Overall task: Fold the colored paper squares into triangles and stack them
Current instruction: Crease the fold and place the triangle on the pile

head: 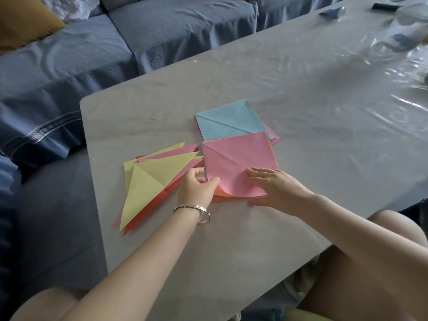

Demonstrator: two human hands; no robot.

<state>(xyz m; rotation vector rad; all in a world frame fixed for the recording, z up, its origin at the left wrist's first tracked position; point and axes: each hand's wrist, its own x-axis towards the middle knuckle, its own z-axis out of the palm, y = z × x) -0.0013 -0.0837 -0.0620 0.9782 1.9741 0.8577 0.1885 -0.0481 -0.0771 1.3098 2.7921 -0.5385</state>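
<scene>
**As the right hand pins the pile, the left works a pink corner loose**

Because the top sheet has to come away alone, the right hand (273,184) lies flat, fingers spread and pressing on the pink square (238,158). That square tops a pile of unfolded sheets mid-table (231,239). Left hand (196,188): thumb against the sheet's near-left edge, where the corner curls up off orange sheets below. Its other fingers are loosely curled; true pinch or not, can't tell. Folded triangles (148,181), yellow on top, lie fanned just left of the pile, probably kept close for quick stacking. A second pile, blue square (231,123) on top, sits just behind, its near corner overlapped by the pink one. Judged step: separating the next sheet to fold.
</scene>
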